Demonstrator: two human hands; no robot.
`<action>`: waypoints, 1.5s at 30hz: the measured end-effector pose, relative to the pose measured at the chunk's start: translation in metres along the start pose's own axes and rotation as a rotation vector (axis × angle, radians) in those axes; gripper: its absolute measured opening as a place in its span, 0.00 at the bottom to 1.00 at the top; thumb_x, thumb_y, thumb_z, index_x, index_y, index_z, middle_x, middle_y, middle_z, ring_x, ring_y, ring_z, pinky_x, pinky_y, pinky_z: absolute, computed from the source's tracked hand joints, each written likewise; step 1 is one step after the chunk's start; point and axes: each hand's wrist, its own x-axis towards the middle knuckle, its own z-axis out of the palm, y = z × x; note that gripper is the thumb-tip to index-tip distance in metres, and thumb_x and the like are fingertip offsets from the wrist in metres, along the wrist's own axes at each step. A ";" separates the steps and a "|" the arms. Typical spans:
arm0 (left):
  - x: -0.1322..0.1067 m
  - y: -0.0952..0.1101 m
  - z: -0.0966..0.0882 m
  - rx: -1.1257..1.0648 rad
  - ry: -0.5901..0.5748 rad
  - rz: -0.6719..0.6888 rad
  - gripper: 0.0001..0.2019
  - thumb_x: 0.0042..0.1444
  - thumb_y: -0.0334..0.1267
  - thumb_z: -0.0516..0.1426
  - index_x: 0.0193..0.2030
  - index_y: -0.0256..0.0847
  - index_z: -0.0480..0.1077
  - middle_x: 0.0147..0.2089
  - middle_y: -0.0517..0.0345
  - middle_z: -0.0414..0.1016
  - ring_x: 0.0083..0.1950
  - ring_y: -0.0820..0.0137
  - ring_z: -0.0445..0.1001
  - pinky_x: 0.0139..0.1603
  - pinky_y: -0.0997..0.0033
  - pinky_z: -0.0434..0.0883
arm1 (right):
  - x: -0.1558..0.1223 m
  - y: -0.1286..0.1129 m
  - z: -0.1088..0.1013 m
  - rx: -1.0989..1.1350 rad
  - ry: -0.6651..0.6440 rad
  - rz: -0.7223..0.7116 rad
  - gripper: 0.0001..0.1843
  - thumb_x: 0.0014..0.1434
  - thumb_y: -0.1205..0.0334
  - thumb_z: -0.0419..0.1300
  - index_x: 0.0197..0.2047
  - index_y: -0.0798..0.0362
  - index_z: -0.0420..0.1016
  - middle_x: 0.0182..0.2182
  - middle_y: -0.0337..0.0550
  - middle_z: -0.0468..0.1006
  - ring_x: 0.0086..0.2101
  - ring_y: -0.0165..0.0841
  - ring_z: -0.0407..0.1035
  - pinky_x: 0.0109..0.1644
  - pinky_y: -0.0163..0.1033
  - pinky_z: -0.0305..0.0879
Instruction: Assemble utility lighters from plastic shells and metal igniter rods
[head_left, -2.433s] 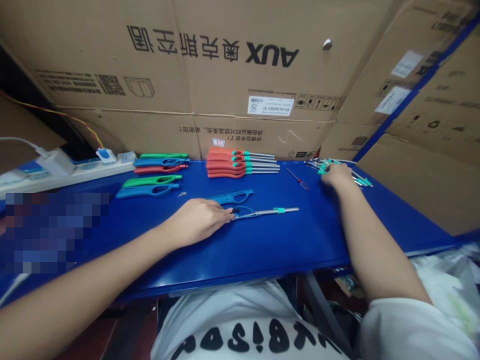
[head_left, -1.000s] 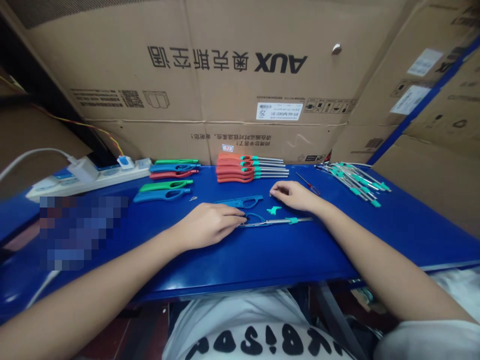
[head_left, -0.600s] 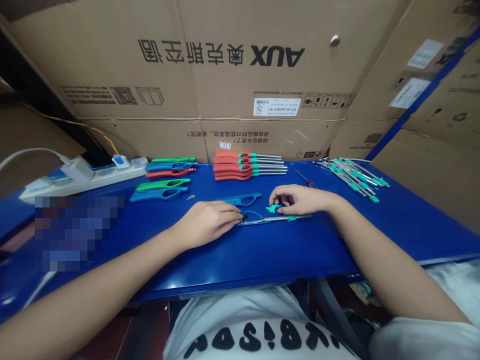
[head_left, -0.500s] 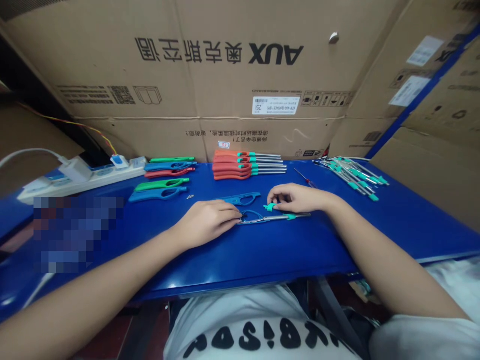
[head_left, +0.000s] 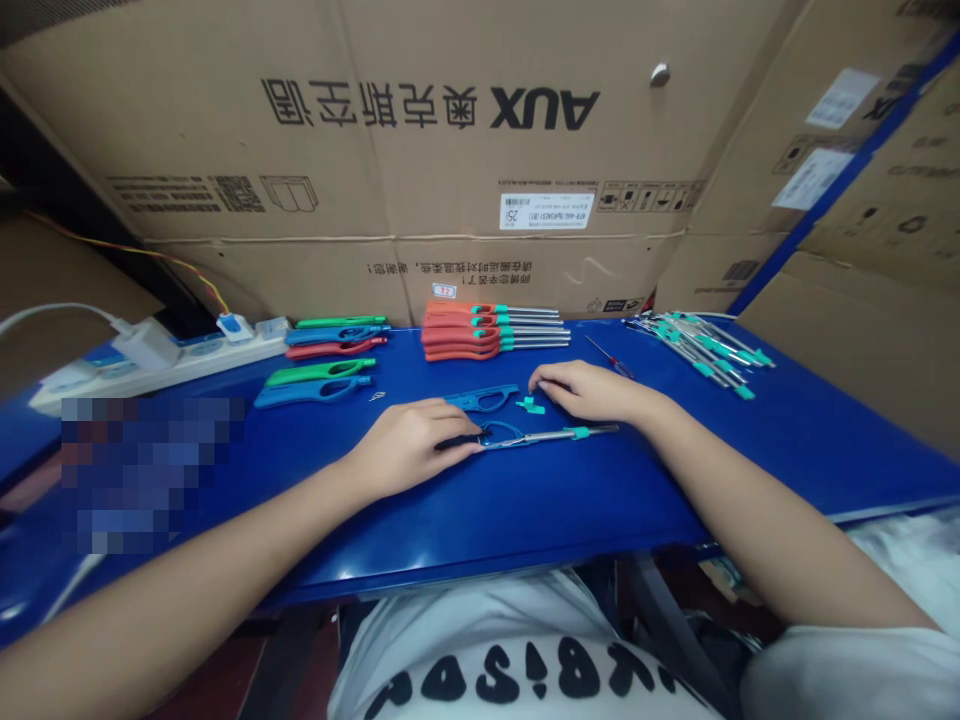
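My left hand (head_left: 424, 445) pinches the handle end of a blue lighter half-shell (head_left: 501, 440) low over the table. A metal tube (head_left: 546, 436) with a green collar (head_left: 581, 433) extends from the shell to the right. My right hand (head_left: 581, 390) is above the tube, its fingers bent and loosely apart. Just beside its fingertips lie small green plastic parts (head_left: 531, 405). Behind the held shell, another blue half-shell (head_left: 484, 397) rests on the table, partly covered by my left hand.
Red lighters (head_left: 465, 340) are stacked at the back. Green, blue and red handle shells (head_left: 319, 390) lie at left, near a white power strip (head_left: 180, 362). Metal tubes with green collars (head_left: 701, 350) are piled at right. A screwdriver (head_left: 616, 364) lies nearby, before the cardboard wall (head_left: 420, 200).
My right hand has let go of the green part and risen slightly away from it. My left hand keeps its hold on the blue half-shell.
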 end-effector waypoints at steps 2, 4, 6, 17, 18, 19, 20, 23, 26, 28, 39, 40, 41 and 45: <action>0.000 0.000 0.000 -0.009 -0.002 -0.005 0.12 0.69 0.46 0.57 0.49 0.44 0.79 0.48 0.56 0.83 0.48 0.66 0.81 0.49 0.70 0.74 | 0.000 0.000 -0.001 0.008 0.024 -0.014 0.13 0.69 0.59 0.52 0.47 0.52 0.77 0.41 0.46 0.81 0.38 0.35 0.72 0.43 0.38 0.62; -0.001 -0.001 0.000 -0.016 -0.001 -0.003 0.12 0.68 0.47 0.58 0.49 0.44 0.79 0.48 0.56 0.83 0.48 0.66 0.81 0.48 0.70 0.74 | 0.000 -0.002 -0.001 0.031 0.022 -0.035 0.14 0.69 0.54 0.54 0.45 0.52 0.76 0.36 0.44 0.80 0.34 0.34 0.70 0.39 0.36 0.62; -0.001 -0.002 0.001 -0.020 0.001 -0.003 0.12 0.67 0.47 0.59 0.48 0.44 0.78 0.48 0.56 0.83 0.48 0.66 0.81 0.48 0.70 0.74 | 0.000 -0.004 0.002 0.049 0.005 -0.060 0.16 0.69 0.49 0.55 0.42 0.53 0.76 0.34 0.43 0.78 0.32 0.33 0.68 0.38 0.36 0.61; -0.001 -0.004 0.001 -0.022 0.001 -0.003 0.13 0.66 0.49 0.60 0.49 0.44 0.78 0.48 0.56 0.83 0.48 0.65 0.81 0.48 0.69 0.74 | 0.002 -0.006 0.004 -0.146 0.049 0.096 0.16 0.68 0.48 0.56 0.36 0.51 0.72 0.33 0.42 0.78 0.31 0.33 0.67 0.33 0.35 0.53; -0.001 -0.003 0.001 -0.022 0.001 -0.005 0.14 0.66 0.49 0.60 0.48 0.44 0.78 0.47 0.56 0.83 0.48 0.65 0.81 0.47 0.69 0.74 | 0.001 -0.005 0.003 -0.139 0.048 0.092 0.17 0.67 0.47 0.57 0.35 0.51 0.72 0.32 0.42 0.78 0.31 0.32 0.67 0.33 0.35 0.53; -0.001 -0.003 0.001 -0.023 0.003 -0.008 0.14 0.66 0.50 0.59 0.48 0.44 0.79 0.47 0.55 0.83 0.48 0.65 0.81 0.47 0.70 0.74 | 0.001 -0.003 0.002 -0.125 0.037 0.074 0.18 0.66 0.45 0.59 0.34 0.51 0.72 0.31 0.42 0.78 0.30 0.32 0.66 0.33 0.35 0.53; -0.001 -0.002 0.001 -0.026 0.006 -0.010 0.14 0.66 0.51 0.59 0.48 0.44 0.79 0.47 0.55 0.83 0.47 0.65 0.81 0.47 0.70 0.74 | 0.000 -0.002 0.001 -0.106 0.021 0.050 0.19 0.64 0.44 0.61 0.34 0.51 0.72 0.31 0.42 0.77 0.30 0.32 0.66 0.33 0.35 0.54; -0.001 -0.001 0.001 -0.031 0.013 -0.023 0.15 0.65 0.52 0.59 0.48 0.44 0.79 0.46 0.56 0.84 0.47 0.64 0.81 0.47 0.69 0.74 | 0.000 0.001 0.003 -0.032 -0.018 -0.030 0.16 0.61 0.47 0.64 0.34 0.52 0.73 0.32 0.42 0.76 0.30 0.31 0.65 0.32 0.35 0.55; 0.000 0.000 0.001 -0.037 0.017 -0.050 0.15 0.63 0.51 0.62 0.48 0.45 0.79 0.46 0.57 0.84 0.47 0.64 0.81 0.47 0.69 0.74 | 0.000 -0.002 0.006 0.082 -0.004 -0.115 0.13 0.63 0.52 0.63 0.34 0.53 0.74 0.31 0.41 0.74 0.30 0.30 0.65 0.33 0.34 0.59; 0.000 0.001 0.001 -0.050 0.020 -0.074 0.14 0.61 0.50 0.64 0.49 0.45 0.79 0.46 0.57 0.84 0.47 0.63 0.81 0.46 0.68 0.73 | 0.001 -0.008 0.008 0.158 0.013 -0.173 0.13 0.63 0.53 0.64 0.34 0.54 0.74 0.31 0.41 0.73 0.30 0.29 0.65 0.34 0.34 0.60; 0.002 0.002 0.007 -0.227 0.066 -0.177 0.16 0.55 0.48 0.69 0.45 0.41 0.80 0.41 0.54 0.83 0.41 0.64 0.80 0.41 0.70 0.74 | 0.003 -0.035 0.024 0.201 -0.026 -0.314 0.07 0.66 0.62 0.60 0.39 0.54 0.79 0.36 0.44 0.77 0.33 0.30 0.69 0.37 0.35 0.65; 0.002 0.002 0.008 -0.239 0.072 -0.177 0.16 0.54 0.48 0.69 0.45 0.41 0.80 0.40 0.55 0.83 0.40 0.64 0.80 0.40 0.70 0.74 | 0.003 -0.035 0.025 0.190 -0.019 -0.320 0.07 0.67 0.62 0.59 0.40 0.53 0.79 0.37 0.44 0.78 0.34 0.31 0.70 0.38 0.36 0.65; 0.002 0.002 0.008 -0.251 0.075 -0.180 0.16 0.54 0.48 0.70 0.44 0.40 0.80 0.40 0.55 0.83 0.40 0.65 0.80 0.40 0.71 0.74 | 0.003 -0.036 0.026 0.177 -0.010 -0.324 0.07 0.67 0.63 0.59 0.40 0.53 0.79 0.38 0.45 0.78 0.35 0.31 0.71 0.39 0.36 0.66; 0.002 0.001 0.010 -0.297 0.074 -0.211 0.16 0.52 0.47 0.71 0.43 0.41 0.81 0.40 0.57 0.82 0.37 0.68 0.78 0.38 0.72 0.73 | 0.004 -0.038 0.030 0.126 -0.001 -0.335 0.08 0.68 0.63 0.57 0.41 0.53 0.78 0.40 0.46 0.78 0.39 0.34 0.73 0.44 0.38 0.68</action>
